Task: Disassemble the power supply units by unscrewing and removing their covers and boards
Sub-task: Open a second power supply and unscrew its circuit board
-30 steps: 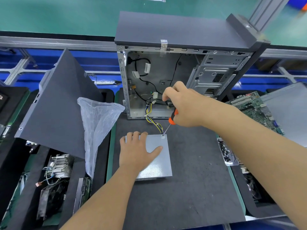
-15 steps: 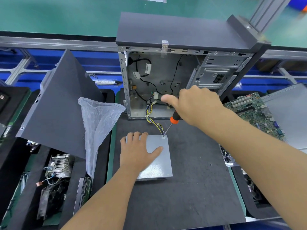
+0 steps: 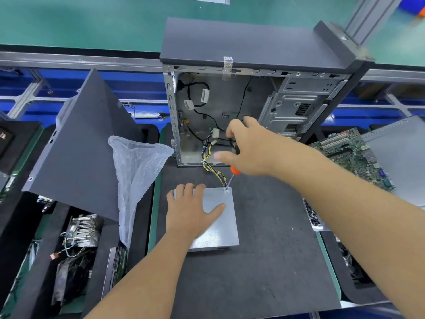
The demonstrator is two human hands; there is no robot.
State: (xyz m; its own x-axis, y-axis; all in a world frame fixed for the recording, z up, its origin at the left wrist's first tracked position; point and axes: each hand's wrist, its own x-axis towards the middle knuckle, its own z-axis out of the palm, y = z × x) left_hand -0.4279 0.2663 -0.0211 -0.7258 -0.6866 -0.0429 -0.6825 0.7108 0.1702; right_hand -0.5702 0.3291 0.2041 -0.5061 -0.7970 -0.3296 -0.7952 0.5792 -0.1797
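Nearest, at 6 o'clock on the dark, finely textured mat (image 3: 264,261): power supply unit (image 3: 220,224), a flat box of dull grey sheet metal, cover on. Pressing it down, left hand (image 3: 190,210), palm flat, fingers straight and together, thumb splayed toward 3 o'clock. At the unit's 1 o'clock corner, a recessed screw (image 3: 226,190) with the thin steel tip of the screwdriver (image 3: 231,178) seated in it. Just beyond, right hand (image 3: 248,153) wrapped on the orange handle, blurred, thumb and forefinger loosened as if mid-twirl. Judged step: backing out the first cover screw; next calls for steady downward pressure and lifting the freed screw clear. Yellow and black wires (image 3: 210,165) trailing toward 12 o'clock into the open computer case (image 3: 230,107), bare stamped steel.
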